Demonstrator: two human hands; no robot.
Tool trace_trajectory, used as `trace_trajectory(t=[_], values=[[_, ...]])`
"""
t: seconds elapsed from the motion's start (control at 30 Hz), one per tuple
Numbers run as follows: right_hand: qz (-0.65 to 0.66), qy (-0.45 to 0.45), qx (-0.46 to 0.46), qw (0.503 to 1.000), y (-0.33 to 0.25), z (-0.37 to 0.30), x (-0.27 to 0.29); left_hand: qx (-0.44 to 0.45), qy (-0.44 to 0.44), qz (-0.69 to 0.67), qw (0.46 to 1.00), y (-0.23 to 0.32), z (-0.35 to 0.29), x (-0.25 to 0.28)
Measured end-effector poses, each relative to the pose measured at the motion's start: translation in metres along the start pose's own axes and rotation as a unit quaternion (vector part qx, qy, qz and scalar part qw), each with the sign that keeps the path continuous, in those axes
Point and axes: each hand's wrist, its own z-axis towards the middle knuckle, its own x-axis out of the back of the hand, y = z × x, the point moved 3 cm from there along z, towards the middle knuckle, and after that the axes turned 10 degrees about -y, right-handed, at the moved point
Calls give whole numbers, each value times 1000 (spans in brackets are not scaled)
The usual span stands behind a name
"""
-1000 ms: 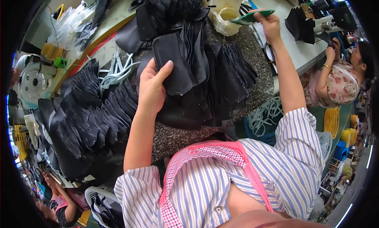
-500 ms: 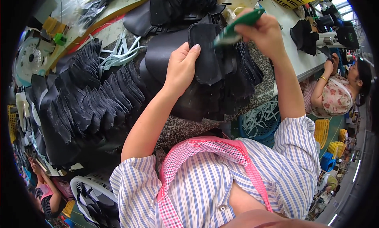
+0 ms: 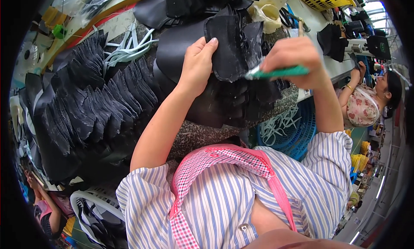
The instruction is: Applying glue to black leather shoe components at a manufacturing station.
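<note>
My left hand (image 3: 197, 66) grips the left edge of a black leather-like piece (image 3: 225, 53), its thumb lying on top. A green-handled brush (image 3: 286, 72) is in my closed right hand (image 3: 297, 59). The brush's pale bristles are at the piece's lower right corner; motion blur hides whether they touch. Larger smooth black pieces (image 3: 174, 48) lie under and beside my left hand. More black pieces (image 3: 258, 91) overlap in layers below the brush.
A long fanned row of black pieces (image 3: 95, 111) covers the left side, with pale blue strips (image 3: 129, 48) behind. A cream-smeared tub (image 3: 268, 16) stands at the back. A blue basket (image 3: 302, 135) is near my right elbow, a white basket (image 3: 97, 201) lower left. Another person (image 3: 366, 102) works at right.
My right hand has swung the brush from above the piece's upper right down to its lower right corner, so the handle now lies nearly level. My left hand keeps its hold.
</note>
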Motion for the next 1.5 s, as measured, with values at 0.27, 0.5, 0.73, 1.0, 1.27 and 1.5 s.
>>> trace_trajectory(t=[0.27,0.5,0.73,1.0,1.27,1.5], values=[[-41,127,-2,991,-5,-7,6,7,39,-8,999,5,-1,-12],[179,156,-39,971,8,-2,15,0,6,17,1000,1,-4,0],[-1,247,-193,950,91,6,36,11,-17,3,1000,0,0,-10],[-109,234,-210,943,99,17,41,12,1,-62,998,7,-2,-5],[416,352,-127,829,86,-6,25,37,-1,-94,995,12,-17,0],[400,406,-105,815,86,-54,23,-181,195,245,932,157,-64,38]])
